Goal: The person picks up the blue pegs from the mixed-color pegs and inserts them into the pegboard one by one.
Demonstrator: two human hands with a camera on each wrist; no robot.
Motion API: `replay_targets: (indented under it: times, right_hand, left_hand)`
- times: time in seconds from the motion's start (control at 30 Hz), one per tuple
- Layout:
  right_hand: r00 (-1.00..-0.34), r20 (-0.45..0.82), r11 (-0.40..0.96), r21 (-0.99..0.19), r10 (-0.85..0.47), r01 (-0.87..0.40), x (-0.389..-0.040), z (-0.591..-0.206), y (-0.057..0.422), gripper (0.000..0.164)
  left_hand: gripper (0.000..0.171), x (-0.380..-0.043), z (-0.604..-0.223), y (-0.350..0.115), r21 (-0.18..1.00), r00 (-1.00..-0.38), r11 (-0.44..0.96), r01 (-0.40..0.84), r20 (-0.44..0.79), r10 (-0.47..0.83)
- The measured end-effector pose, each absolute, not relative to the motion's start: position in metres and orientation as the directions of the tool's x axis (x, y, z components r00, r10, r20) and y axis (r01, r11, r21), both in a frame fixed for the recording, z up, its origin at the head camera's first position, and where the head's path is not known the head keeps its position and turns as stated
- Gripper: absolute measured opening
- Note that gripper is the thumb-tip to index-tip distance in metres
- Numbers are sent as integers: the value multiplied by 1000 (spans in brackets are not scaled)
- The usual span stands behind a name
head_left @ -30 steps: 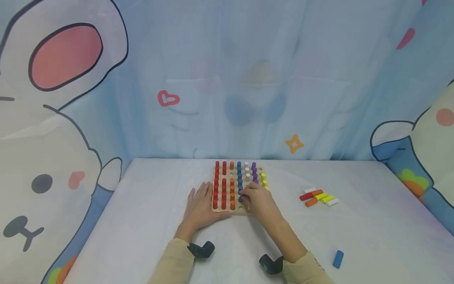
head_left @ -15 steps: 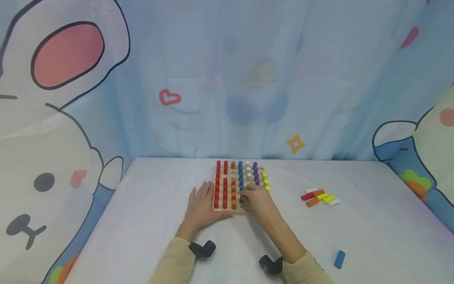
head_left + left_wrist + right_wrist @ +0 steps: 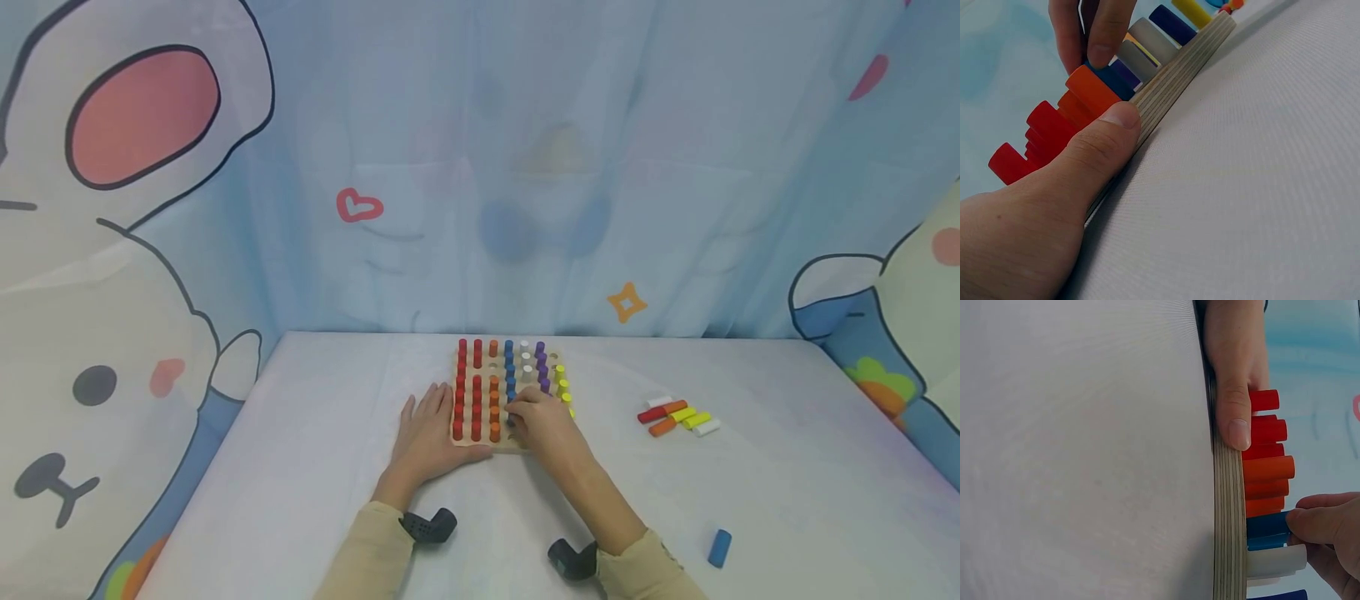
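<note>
A wooden pegboard (image 3: 480, 447) carries rows of coloured pegs and lies near the back of the table. My left hand (image 3: 429, 437) rests against its left front corner, fingers stretched along the left side. In the left wrist view its thumb (image 3: 1100, 140) presses the board's front edge beside an orange peg (image 3: 1091, 87). With thumb and fingertips my right hand (image 3: 549, 425) pinches the top of a blue peg (image 3: 1269, 522) that stands upright in the board, between the orange pegs and a white peg (image 3: 1279, 560). The right hand covers part of the board's right side in the head view.
To the board's right lies a loose group of red, orange, yellow and white pegs, among them a yellow peg (image 3: 696, 420). A single blue peg (image 3: 720, 548) lies nearer the front right of the white table (image 3: 262, 500). A printed curtain (image 3: 420, 275) hangs behind.
The head view has shifted very slightly. Both hands keep their places, the right still at the blue peg, with only small finger movement.
</note>
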State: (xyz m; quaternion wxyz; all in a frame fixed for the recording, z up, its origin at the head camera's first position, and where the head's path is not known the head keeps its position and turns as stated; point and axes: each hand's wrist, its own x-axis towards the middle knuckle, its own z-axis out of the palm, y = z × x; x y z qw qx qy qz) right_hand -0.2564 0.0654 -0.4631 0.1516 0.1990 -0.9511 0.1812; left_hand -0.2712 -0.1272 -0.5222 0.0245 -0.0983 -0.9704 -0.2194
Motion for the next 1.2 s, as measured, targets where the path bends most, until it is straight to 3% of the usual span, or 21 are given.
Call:
replay_targets:
  times: [1.2]
  right_hand:
    - [-863, 378, 867, -236, -334, -439, -257, -466, 65, 18]
  left_hand:
    - [121, -271, -523, -127, 416, -977, 884, 212, 104, 185]
